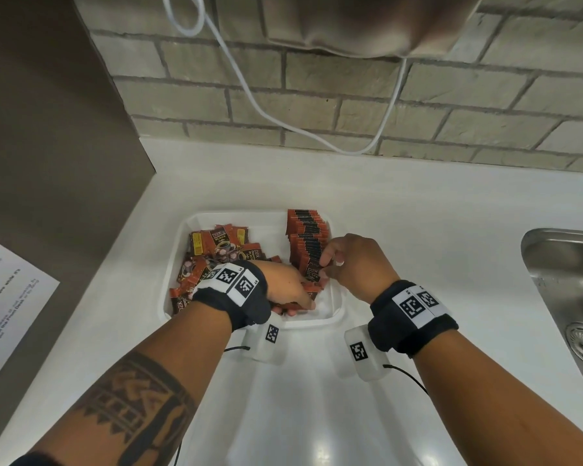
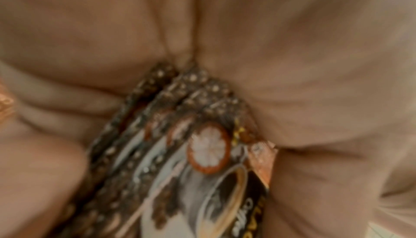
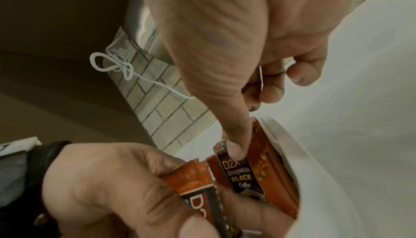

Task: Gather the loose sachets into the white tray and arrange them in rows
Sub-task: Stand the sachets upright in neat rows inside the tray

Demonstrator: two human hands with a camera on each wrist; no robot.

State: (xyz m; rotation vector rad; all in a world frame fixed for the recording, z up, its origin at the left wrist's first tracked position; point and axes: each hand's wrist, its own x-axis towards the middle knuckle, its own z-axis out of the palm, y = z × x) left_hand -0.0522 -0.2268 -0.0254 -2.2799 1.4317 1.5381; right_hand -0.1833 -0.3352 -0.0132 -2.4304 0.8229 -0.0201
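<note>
The white tray [image 1: 229,215] sits on the white counter. Red-and-black coffee sachets stand in a row [image 1: 308,237] along its right side, and loose sachets [image 1: 216,250] lie piled on its left. At the tray's near edge my left hand [image 1: 297,302] grips a bundle of several sachets [image 2: 191,152], which the right wrist view shows as well [image 3: 198,185]. My right hand [image 1: 330,264] is at the near end of the row. Its thumb [image 3: 236,149] presses the face of the front sachet [image 3: 241,176] and the fingers curl over the top behind it.
A steel sink [image 1: 569,280] is sunk into the counter at the right. A printed sheet [image 1: 7,297] lies at the left edge under a brown panel [image 1: 48,129]. A white cable [image 1: 317,136] hangs across the brick wall behind the tray.
</note>
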